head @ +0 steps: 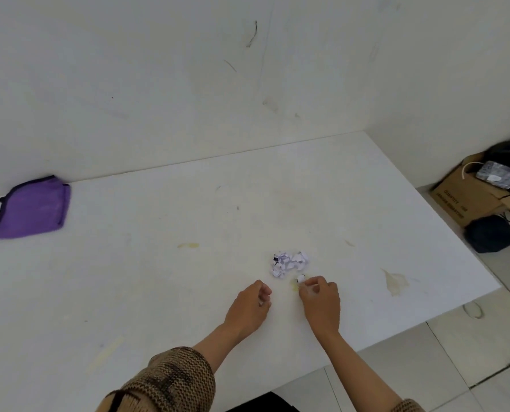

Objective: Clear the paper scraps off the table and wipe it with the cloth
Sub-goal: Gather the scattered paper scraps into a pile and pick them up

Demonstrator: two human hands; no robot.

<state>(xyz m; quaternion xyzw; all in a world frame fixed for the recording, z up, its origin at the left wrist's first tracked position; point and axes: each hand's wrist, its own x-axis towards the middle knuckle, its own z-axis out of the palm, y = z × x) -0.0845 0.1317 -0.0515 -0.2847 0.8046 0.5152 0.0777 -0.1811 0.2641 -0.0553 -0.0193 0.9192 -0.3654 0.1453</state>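
Closest in, at the bottom edge: a brown knitted sleeve [170, 382] pushed up the left forearm. Beyond it, over the white counter [129, 292], the left hand [252, 307], back turned up, fingers curled inward. Grip there unreadable, contents, if any, hidden by the fingers. Just to its right, the right hand [320, 301], grip closed in a pinch on a small white scrap [300, 278] at the fingertips, low over a faint yellow smear on the counter.

Just beyond those fingertips, near but apart: a crumpled paper wad [289, 263], white with a lilac cast and a little black print at its left end, lying on the counter.

Far off at the left, close against the wall [158, 84]: a folded purple cloth [30, 208] with dark edging, flat on the counter, well apart from both hands.

More yellowish stains [396, 282] toward the counter's right edge, plus a small one nearer the middle.

Off the counter at the right, on the tiled floor [426, 367]: an open cardboard box [467, 200] with dark things inside, and a dark bag [490, 234] just in front of it.
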